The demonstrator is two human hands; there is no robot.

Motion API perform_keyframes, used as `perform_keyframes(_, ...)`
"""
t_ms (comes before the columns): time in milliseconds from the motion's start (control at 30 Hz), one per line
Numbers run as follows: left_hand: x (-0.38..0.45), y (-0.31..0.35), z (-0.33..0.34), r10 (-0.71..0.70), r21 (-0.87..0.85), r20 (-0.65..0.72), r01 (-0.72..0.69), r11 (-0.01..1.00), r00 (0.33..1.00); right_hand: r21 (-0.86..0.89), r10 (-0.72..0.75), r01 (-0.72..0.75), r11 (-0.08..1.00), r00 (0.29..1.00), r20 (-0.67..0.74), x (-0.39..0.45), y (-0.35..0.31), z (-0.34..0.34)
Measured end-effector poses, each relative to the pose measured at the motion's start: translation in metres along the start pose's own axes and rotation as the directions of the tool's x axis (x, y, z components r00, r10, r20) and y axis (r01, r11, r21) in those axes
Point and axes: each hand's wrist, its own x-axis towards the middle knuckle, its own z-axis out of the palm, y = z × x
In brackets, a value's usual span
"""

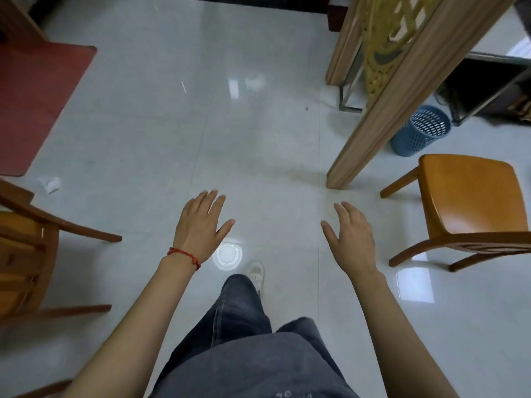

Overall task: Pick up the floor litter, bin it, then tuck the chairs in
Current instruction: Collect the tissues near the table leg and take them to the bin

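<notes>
Both hands are out front, fingers spread and empty, nothing gripped. The left hand [201, 225] sits almost right over a round white plastic lid [227, 255] on the floor, just at its 5 o'clock, next to the shoe [255, 274]. So the left is clearly the nearer one; the right hand [352, 239] is well off at the lid's 3 o'clock. It's round, so no long axis to worry about. There's also a crumpled paper scrap [49, 183] way out at 10 o'clock by the left chair [26, 239]. The blue bin [419, 130] is at 2 o'clock behind the wooden post [373, 122], so I'd guess lid first, then paper.
</notes>
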Motion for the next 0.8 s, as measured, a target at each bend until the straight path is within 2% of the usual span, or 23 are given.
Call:
perform_keyframes(133, 0.082, -0.016, -0.018, 0.018, 0.007, -0.013, -0.018, 1.0, 1.0, 0.009, -0.022, 0.022, 1.0, 1.0, -0.017, 0.08, -0.016, -0.015)
perform_keyframes(467, 0.251, -0.031, -0.018, -0.067, -0.013, 0.027, 0.067, 0.998, 0.997, 0.058, -0.054, 0.053, 0.997, 0.998, 0.016, 0.264, -0.019, -0.021)
perform_keyframes(800, 0.381, -0.044, -0.033, -0.288, -0.043, 0.036, 0.289, 0.956, 0.957, 0.022, -0.242, 0.241, 0.97, 0.965, 0.105, 0.46, -0.038, -0.036)
